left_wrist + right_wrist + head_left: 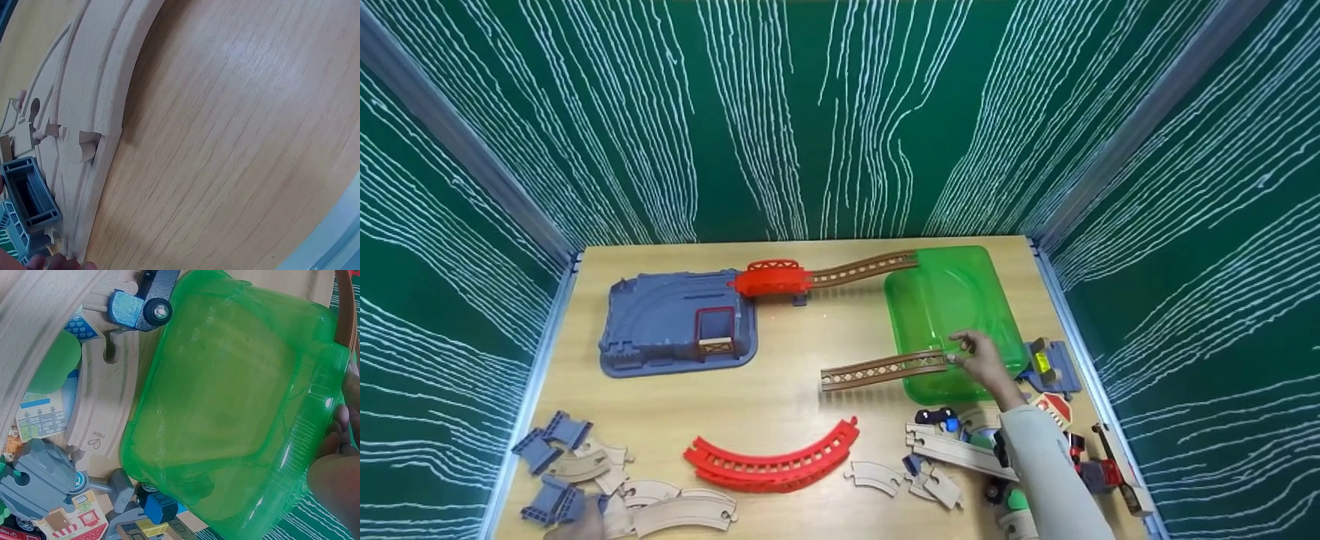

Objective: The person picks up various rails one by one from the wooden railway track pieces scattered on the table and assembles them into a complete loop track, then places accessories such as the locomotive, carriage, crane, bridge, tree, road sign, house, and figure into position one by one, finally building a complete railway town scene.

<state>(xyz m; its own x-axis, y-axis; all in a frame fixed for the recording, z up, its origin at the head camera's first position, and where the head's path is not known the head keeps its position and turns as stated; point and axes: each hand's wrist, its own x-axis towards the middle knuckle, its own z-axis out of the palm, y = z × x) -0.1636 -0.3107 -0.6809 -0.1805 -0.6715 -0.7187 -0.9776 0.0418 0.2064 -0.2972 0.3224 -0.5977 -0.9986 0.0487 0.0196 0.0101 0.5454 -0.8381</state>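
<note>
My right hand (981, 364) is over the green translucent plastic block (945, 319), fingers spread, thumb by the right end of a brown track (881, 370). That track runs left and down from the block. In the right wrist view my fingers (337, 430) are along the block's edge, near the brown track (345, 312). My left hand (577, 529) is low at the front left, mostly cut off, among pale wooden tracks (682, 513) and blue-grey supports (551, 501). The left wrist view shows fingertips (59, 262) close to a blue-grey support (31, 194); I cannot tell whether they grip it.
A blue-grey base (660, 322) stands at back left, joined to the green block by a red bridge (772, 280) and another brown track (862, 271). A red curved track (772, 465) lies in front. Wooden tracks (960, 452) and toy vehicles crowd the right front.
</note>
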